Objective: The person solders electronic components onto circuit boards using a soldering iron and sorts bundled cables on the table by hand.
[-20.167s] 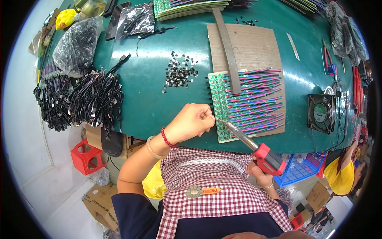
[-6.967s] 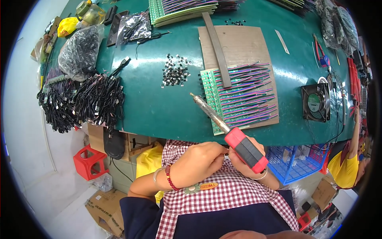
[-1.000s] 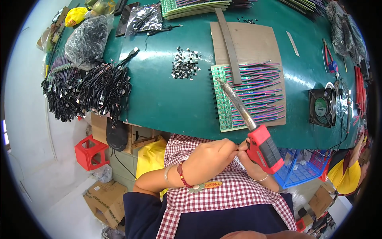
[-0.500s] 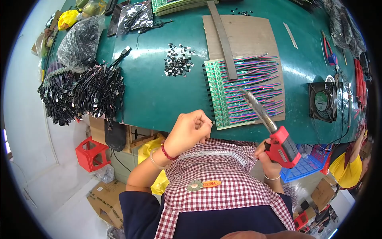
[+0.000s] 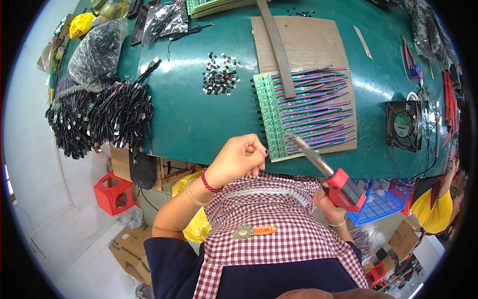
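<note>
My right hand [image 5: 330, 205] grips the red and black handle of a soldering gun [image 5: 344, 189]. Its long metal barrel points up and left, the tip over the near end of a green circuit board panel [image 5: 270, 112]. Rows of black, blue and pink wires [image 5: 318, 107] run rightward from the panel, and small black parts line its left edge. Thumb and fingers pinched together, my left hand [image 5: 241, 155] is beside the panel's near left corner. What it pinches is too small to make out. A flat metal bar [image 5: 277, 50] lies across the panel's far part.
The panel rests on a brown board [image 5: 318, 42] on the green table [image 5: 184, 114]. A pile of small black-and-white parts [image 5: 220, 74] lies left of it, bundled black cables [image 5: 119, 112] farther left. To the right stand a square fan [image 5: 403, 126] and, below table level, a blue basket [image 5: 381, 207].
The soldering gun has moved left and nearer to me, its tip now over the panel's near end. My left hand stays pinched and has shifted only slightly.
</note>
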`<move>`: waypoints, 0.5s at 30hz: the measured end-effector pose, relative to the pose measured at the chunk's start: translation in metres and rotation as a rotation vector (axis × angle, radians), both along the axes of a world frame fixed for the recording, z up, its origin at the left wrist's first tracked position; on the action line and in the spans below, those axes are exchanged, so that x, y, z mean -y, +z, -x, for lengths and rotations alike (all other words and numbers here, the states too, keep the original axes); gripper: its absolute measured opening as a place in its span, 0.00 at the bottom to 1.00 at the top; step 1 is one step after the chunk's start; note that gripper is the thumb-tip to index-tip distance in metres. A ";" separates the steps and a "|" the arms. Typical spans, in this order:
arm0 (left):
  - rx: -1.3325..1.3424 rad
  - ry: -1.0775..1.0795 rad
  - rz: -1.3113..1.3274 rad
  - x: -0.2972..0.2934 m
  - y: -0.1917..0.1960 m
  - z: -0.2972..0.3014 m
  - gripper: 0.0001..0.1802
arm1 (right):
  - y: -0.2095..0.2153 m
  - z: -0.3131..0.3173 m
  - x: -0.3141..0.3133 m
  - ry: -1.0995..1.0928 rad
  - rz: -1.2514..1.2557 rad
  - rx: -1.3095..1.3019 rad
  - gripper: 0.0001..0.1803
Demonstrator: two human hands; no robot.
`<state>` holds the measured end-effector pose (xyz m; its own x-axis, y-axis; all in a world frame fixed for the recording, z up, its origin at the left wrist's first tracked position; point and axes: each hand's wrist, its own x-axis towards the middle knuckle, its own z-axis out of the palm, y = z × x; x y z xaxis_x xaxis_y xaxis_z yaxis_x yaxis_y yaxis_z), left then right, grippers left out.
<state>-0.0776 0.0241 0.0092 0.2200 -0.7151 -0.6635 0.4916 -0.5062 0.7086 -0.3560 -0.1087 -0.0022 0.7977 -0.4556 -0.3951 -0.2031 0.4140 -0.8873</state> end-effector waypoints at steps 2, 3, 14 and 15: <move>0.000 -0.006 0.005 -0.001 0.003 -0.002 0.04 | 0.005 -0.033 -0.003 -0.091 0.135 0.130 0.21; 0.004 -0.011 0.008 -0.002 0.005 -0.003 0.04 | 0.006 -0.050 -0.004 -0.181 0.268 0.264 0.21; -0.060 0.020 0.082 -0.011 0.000 -0.006 0.02 | 0.013 -0.093 -0.011 -0.236 0.046 0.329 0.43; -0.059 0.009 0.078 -0.010 -0.001 -0.005 0.02 | 0.012 -0.094 -0.012 -0.231 0.027 0.326 0.43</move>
<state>-0.0721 0.0343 0.0083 0.1886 -0.7631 -0.6181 0.5376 -0.4465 0.7153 -0.2622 -0.0967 0.0093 0.7545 -0.6446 -0.1236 0.1865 0.3911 -0.9013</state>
